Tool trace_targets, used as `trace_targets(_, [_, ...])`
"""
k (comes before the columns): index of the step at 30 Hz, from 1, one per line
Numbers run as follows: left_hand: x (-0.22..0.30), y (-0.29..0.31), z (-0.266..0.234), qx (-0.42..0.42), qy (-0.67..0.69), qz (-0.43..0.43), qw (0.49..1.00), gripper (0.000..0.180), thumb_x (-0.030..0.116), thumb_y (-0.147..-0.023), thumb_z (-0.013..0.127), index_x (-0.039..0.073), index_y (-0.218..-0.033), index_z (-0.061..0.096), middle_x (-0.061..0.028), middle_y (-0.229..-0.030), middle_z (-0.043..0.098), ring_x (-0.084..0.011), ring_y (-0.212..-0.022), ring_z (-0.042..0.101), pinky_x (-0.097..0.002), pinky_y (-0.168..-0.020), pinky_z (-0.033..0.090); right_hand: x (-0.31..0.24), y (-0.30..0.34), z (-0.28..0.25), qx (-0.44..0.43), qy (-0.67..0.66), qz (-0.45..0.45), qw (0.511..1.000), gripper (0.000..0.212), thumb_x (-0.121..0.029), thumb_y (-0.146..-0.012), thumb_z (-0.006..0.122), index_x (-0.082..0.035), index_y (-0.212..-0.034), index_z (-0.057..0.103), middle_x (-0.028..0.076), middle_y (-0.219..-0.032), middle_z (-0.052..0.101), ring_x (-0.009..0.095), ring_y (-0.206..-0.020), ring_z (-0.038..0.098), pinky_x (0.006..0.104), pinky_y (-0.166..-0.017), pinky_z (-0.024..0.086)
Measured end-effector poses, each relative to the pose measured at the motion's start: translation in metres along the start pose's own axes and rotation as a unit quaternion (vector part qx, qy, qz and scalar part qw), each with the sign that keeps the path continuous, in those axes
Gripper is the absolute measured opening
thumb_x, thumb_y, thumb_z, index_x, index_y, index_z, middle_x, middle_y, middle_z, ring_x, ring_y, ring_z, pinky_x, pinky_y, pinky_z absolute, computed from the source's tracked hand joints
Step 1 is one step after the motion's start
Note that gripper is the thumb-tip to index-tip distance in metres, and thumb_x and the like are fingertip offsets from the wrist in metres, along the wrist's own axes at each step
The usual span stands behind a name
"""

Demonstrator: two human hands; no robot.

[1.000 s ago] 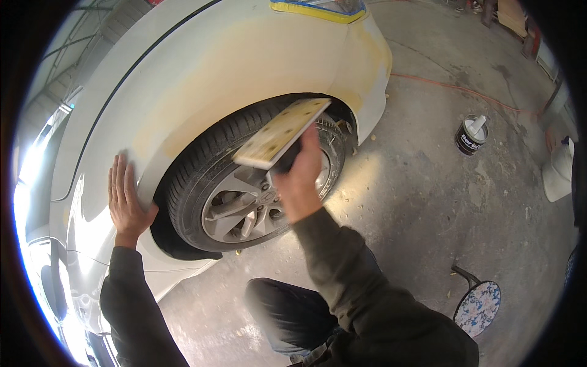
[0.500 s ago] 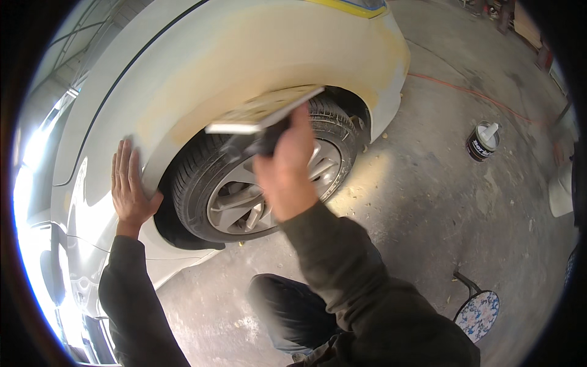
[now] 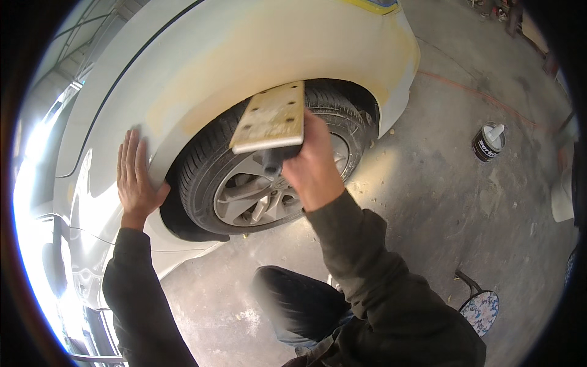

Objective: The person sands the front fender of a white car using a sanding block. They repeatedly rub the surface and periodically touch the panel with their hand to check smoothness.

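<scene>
A person works beside a pale car (image 3: 244, 46). The left hand (image 3: 138, 186) is open and lies flat on the side of the car, just left of the front wheel. Its fingers point up, and its thumb sticks out toward the dark gap around the wheel. The right hand (image 3: 319, 162) is closed around the dark handle of a sanding block (image 3: 273, 119). The block is in front of the top of the tire (image 3: 199, 189), near the curved edge of the car over the wheel. Its long, flat, yellowish face has small dark holes and is turned up, so it is easy to see. It is hard to tell if the block touches the car.

The car has soft yellow patches over the wheel and near the front corner. A bit of blue and yellow tape (image 3: 376, 7) shows at the top. The wheel has a silver middle (image 3: 260, 202) with wide spokes.

The person wears dark sleeves, and one bent knee (image 3: 299, 303) shows below. On the gray floor (image 3: 422, 208) to the right stands a dark can (image 3: 487, 148) with something white (image 3: 496, 131) poking out. An orange cord (image 3: 474, 92) runs behind it. Lower down is a round, speckled thing (image 3: 481, 312) with a dark arm.
</scene>
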State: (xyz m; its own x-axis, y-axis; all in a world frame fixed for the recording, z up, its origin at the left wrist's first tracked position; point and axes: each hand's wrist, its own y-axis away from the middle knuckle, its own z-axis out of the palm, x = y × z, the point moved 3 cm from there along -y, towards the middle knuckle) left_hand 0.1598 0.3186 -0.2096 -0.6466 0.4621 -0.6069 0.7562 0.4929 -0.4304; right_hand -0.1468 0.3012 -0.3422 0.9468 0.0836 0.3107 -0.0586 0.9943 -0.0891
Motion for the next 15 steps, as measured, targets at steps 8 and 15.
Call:
trace_targets(8, [0.001, 0.000, 0.002, -0.003, -0.005, -0.007, 1.000, 0.112, 0.008, -0.057, 0.080, 0.008, -0.161, 0.037, -0.0205, -0.169, 0.038, -0.0409, -0.157, 0.038, -0.0554, -0.129, 0.034, 0.005, 0.005, 0.003, 0.004, 0.002, 0.020, 1.000, 0.033, -0.014, -0.112, 0.039, 0.005, -0.129, 0.060, 0.022, -0.122, 0.070, 0.033, -0.107, 0.072, 0.0456, -0.088, 0.063])
trace_targets(15, [0.004, -0.006, 0.003, 0.009, 0.028, -0.013, 0.999, 0.114, 0.008, -0.055, 0.082, 0.010, -0.161, 0.039, -0.0183, -0.169, 0.039, -0.0388, -0.157, 0.037, -0.0534, -0.130, 0.033, 0.045, 0.014, 0.019, 0.045, 0.100, -0.022, 0.994, 0.037, -0.018, -0.115, 0.038, 0.001, -0.141, 0.056, 0.018, -0.133, 0.067, 0.032, -0.120, 0.068, 0.0462, -0.106, 0.057])
